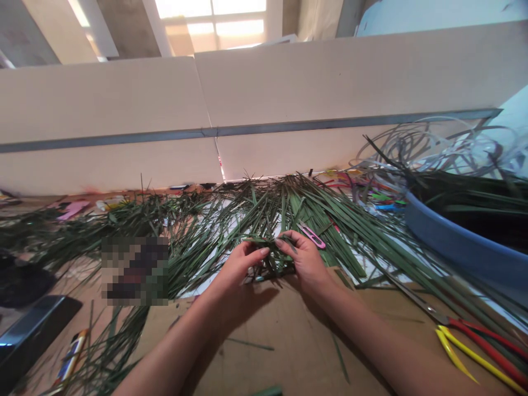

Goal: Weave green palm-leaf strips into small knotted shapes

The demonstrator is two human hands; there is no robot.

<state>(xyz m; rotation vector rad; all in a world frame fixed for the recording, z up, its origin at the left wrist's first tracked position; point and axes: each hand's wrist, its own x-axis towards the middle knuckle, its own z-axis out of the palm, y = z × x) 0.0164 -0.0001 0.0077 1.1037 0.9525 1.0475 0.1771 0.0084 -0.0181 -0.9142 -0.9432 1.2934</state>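
Between my two hands is a small bunch of woven or knotted green leaf strips (274,265), held just above a sheet of brown cardboard (264,313). My left hand (241,261) pinches its left side between thumb and fingers. My right hand (307,258) has thumb and fingertips closed on its right side, with a strip at the fingertips. Just beyond the right hand, pink-handled thread snips (314,236) lie on the leaves. The underside of the woven piece is partly hidden in shadow.
Long cut leaves (330,242) spread across the surface. At right stand a blue tub (449,236) with more leaves and coiled clear strapping (433,143). Red-handled scissors (482,335) and a yellow-handled tool (456,349) lie front right. A glue stick (71,355) lies left; a white panel (264,93) closes the back.
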